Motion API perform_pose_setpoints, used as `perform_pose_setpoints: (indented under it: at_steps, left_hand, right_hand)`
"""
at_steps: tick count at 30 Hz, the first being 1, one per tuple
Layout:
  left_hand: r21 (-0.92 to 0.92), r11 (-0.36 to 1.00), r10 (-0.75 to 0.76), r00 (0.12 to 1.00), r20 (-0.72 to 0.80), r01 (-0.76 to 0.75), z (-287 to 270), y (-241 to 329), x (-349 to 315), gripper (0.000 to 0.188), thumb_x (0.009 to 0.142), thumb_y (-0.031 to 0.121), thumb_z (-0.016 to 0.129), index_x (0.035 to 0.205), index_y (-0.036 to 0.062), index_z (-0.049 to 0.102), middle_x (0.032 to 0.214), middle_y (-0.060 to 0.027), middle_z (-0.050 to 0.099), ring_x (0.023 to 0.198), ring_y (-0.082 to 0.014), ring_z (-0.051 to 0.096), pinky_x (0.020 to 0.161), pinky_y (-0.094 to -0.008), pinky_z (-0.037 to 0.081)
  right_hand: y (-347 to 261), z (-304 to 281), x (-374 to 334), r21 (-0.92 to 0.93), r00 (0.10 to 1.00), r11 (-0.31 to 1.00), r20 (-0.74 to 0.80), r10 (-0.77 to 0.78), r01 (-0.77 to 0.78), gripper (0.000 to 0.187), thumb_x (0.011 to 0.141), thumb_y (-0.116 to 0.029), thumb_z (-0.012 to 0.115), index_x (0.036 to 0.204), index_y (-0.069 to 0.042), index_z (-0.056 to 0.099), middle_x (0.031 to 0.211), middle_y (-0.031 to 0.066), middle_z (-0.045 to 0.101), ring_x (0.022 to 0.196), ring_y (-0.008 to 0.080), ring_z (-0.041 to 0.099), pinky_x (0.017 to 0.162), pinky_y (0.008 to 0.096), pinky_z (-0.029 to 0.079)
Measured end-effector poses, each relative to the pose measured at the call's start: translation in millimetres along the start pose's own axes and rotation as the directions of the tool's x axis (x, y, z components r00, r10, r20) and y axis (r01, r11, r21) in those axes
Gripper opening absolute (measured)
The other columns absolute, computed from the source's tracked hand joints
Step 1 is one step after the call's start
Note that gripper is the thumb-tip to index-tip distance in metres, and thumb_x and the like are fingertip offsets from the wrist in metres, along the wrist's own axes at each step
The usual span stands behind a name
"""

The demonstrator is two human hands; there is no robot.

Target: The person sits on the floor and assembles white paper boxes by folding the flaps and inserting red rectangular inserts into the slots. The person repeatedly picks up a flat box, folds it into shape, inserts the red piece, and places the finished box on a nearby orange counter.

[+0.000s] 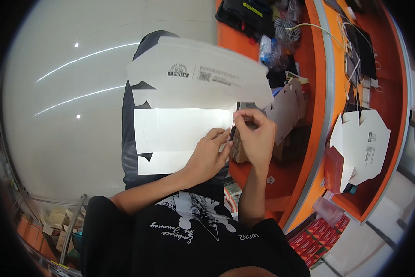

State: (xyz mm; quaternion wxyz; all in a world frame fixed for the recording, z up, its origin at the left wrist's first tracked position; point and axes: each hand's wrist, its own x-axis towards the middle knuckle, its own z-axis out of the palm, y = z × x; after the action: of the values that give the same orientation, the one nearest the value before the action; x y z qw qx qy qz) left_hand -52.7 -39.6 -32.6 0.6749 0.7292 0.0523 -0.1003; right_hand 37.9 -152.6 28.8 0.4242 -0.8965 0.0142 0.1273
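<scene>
Across my lap lies a partly folded white cardboard box point(189, 128), its large printed panel raised on the far side and notched flaps sticking out on the left. My left hand point(208, 153) is closed at the right end, with thumb and fingertips pressed on the end flap inside the fold. On the other side of that end, my right hand point(257, 135) pinches the flap's upper edge between thumb and forefinger. A narrow dark gap shows between the two hands. The exact grip under the fingertips is partly hidden.
To the right runs an orange shelf unit point(316, 159) with a grey edge. More white box blanks point(371, 145) rest on it, beside a clear plastic cup point(328, 211) and red packets point(316, 237). A black case point(244, 17) sits at the far right. Pale tiled floor point(73, 152) spreads left.
</scene>
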Motion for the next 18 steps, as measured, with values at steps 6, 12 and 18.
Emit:
perform_pose_setpoints:
  at_steps: [6, 12, 18]
  left_hand:
    - [-0.133, 0.99, -0.054, 0.998, -0.014, 0.051, -3, 0, -1, 0.038, 0.103, 0.008, 0.058, 0.137, -0.0083, 0.058, 0.119, -0.0269, 0.063, 0.099, -0.0401, 0.069, 0.084, -0.0421, 0.057]
    - [-0.042, 0.999, -0.001, 1.0, -0.01, 0.0, -8, 0, 3, 0.041, 0.103, 0.008, 0.056, 0.142, -0.0055, 0.056, 0.125, -0.0272, 0.061, 0.104, -0.044, 0.067, 0.089, -0.0455, 0.055]
    - [0.055, 0.996, 0.072, 0.996, 0.052, -0.075, -5, 1, 7, 0.038, 0.102, 0.003, 0.058, 0.139, -0.0045, 0.059, 0.126, -0.025, 0.059, 0.112, -0.0405, 0.066, 0.093, -0.0433, 0.059]
  right_hand:
    - [1, -1, 9, -0.064, 0.996, 0.994, 0.043, -0.081, 0.083, 0.012, 0.089, -0.006, 0.076, 0.092, 0.006, 0.077, 0.089, 0.0088, 0.076, 0.079, 0.011, 0.07, 0.073, 0.0262, 0.055]
    - [14, 11, -23, 0.077, 0.999, 0.996, 0.018, -0.04, 0.039, 0.011, 0.087, -0.005, 0.073, 0.093, 0.003, 0.077, 0.092, 0.0149, 0.076, 0.081, 0.0238, 0.075, 0.075, 0.0331, 0.058]
    - [33, 11, -32, -0.096, 0.971, 0.973, -0.093, -0.219, 0.211, 0.015, 0.09, -0.011, 0.076, 0.092, 0.003, 0.072, 0.084, 0.0137, 0.074, 0.078, 0.0245, 0.074, 0.067, 0.0338, 0.057]
